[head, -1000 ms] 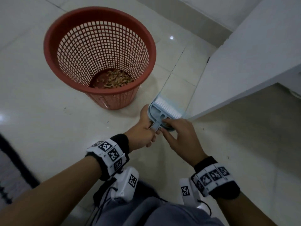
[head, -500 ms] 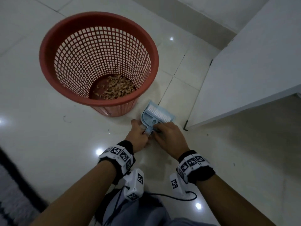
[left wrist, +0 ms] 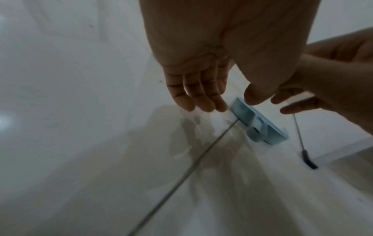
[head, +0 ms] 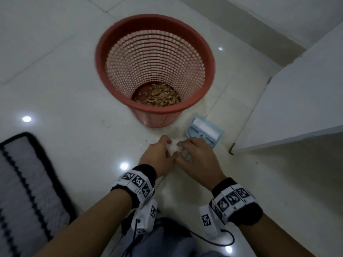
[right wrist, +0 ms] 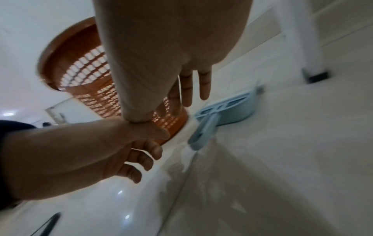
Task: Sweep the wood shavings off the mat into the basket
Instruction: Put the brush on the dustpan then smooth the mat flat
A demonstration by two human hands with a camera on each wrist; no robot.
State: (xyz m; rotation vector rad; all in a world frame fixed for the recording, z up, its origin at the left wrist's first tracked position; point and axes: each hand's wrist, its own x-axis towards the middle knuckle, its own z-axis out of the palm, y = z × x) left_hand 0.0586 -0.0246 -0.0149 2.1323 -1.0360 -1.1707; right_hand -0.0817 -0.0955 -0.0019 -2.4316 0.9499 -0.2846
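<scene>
Red basket (head: 118, 43) w/ wood shavings (head: 159, 95) inside, dustpan (head: 204, 133) beside, both hands' fingers (left wrist: 198, 95) loose, empty

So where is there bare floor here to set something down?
Bare tile lies left of the basket, between it and the mat. More lies right of the right hand, below the white furniture. It is crowded where both hands hover by the dustpan, beside the basket.

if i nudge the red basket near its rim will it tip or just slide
The red mesh basket probably slides or tips easily: its thin perforated plastic wall looks light, it narrows toward the base, and only a thin layer of wood shavings weighs it down on the glossy tile floor.
</scene>
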